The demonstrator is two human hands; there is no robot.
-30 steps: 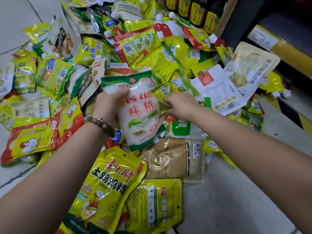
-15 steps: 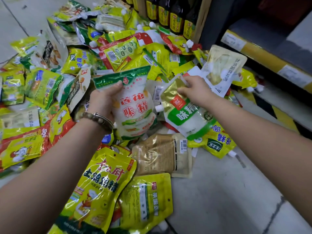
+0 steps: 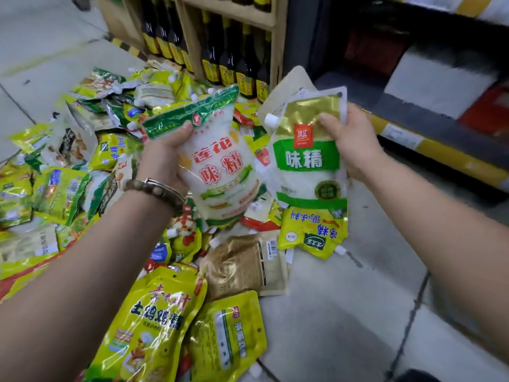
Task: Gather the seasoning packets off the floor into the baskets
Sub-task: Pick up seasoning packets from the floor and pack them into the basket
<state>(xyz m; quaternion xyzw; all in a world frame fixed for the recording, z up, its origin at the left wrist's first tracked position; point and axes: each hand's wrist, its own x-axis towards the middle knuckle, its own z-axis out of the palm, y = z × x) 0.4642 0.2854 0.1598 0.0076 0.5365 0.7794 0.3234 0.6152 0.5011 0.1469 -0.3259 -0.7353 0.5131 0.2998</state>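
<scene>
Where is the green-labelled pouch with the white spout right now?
Right of centre in the head view: the right hand holds the green-labelled pouch up, just beside the red-lettered bag in the left hand.

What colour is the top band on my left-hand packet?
Green with a small red emblem; the left hand holds that packet. Best in the head view.

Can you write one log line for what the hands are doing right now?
left hand: holds red-lettered packet | right hand: holds green-label pouch | baskets: not in view
</scene>
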